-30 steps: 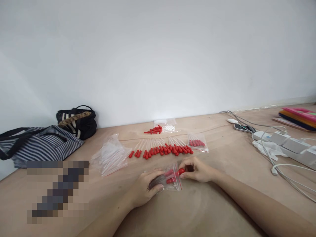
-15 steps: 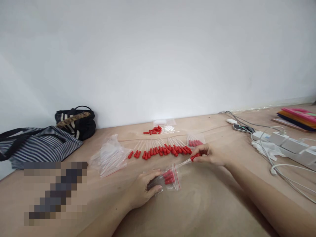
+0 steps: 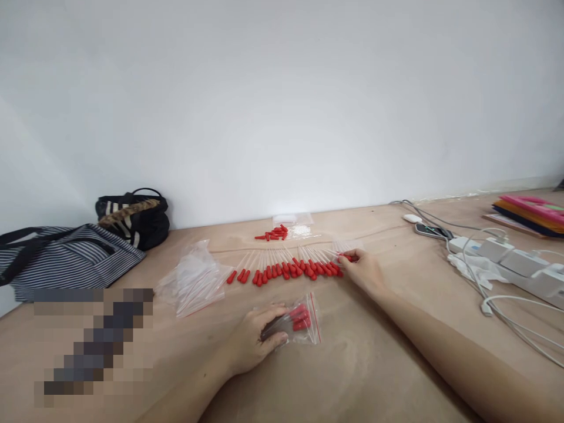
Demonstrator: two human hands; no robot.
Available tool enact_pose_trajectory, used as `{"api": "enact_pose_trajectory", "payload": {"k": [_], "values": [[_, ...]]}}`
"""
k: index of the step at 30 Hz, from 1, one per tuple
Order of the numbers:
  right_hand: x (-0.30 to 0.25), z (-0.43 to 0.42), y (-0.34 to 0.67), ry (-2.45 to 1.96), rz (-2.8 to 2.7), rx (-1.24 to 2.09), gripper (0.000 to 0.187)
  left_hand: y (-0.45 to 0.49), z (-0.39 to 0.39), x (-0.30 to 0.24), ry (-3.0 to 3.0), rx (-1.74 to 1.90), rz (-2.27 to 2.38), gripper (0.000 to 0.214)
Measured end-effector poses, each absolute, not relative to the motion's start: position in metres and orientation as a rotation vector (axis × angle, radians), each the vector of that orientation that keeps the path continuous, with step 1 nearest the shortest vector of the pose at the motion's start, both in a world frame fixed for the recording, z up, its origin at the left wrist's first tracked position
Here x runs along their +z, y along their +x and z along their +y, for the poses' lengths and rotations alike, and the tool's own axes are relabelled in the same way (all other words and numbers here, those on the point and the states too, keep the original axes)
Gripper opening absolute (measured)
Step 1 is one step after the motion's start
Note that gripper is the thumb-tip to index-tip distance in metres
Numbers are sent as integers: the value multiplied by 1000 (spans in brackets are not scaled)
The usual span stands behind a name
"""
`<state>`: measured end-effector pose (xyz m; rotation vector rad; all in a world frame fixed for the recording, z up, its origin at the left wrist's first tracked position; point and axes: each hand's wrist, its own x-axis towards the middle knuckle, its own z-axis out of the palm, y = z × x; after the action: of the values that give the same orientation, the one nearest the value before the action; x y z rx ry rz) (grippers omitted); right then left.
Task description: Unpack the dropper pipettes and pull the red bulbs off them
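Note:
My left hand [image 3: 255,343] is closed on the end of a small clear zip bag [image 3: 304,320] that lies on the wooden table and holds a few red-bulbed droppers. My right hand [image 3: 363,271] reaches forward to the right end of a row of red-bulbed droppers [image 3: 286,267]. Its fingertips pinch the red bulb of one dropper [image 3: 346,257] there. A second small bag [image 3: 348,245] lies mostly hidden under that hand.
A pile of empty clear bags [image 3: 194,279] lies left of the row. Loose red bulbs [image 3: 274,232] sit behind it. A striped bag [image 3: 66,255] and a black bag [image 3: 134,214] stand far left. A power strip [image 3: 520,261], cables, a phone [image 3: 429,229] and coloured folders [image 3: 533,208] occupy the right.
My right hand drew one dropper out of the bag held by my left hand and carried it forward to the right end of the row. My left hand stayed put.

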<state>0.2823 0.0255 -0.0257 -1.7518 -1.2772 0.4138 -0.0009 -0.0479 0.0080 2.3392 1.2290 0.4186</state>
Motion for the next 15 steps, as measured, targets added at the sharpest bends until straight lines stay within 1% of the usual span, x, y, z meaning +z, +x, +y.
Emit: {"api": "enact_pose_trajectory", "payload": {"k": [8,12,15], "values": [[-32,32,303,-1880,-1398,351,17,0,-49,12,2343,389,1208,40],[-32,31,320,-1904,-1342,359,20,0,-48,10,2343,416,1193,39],[-31,28,315,-1858,-1301,371,22,-1,-47,8,2340,441,1184,39]]}}
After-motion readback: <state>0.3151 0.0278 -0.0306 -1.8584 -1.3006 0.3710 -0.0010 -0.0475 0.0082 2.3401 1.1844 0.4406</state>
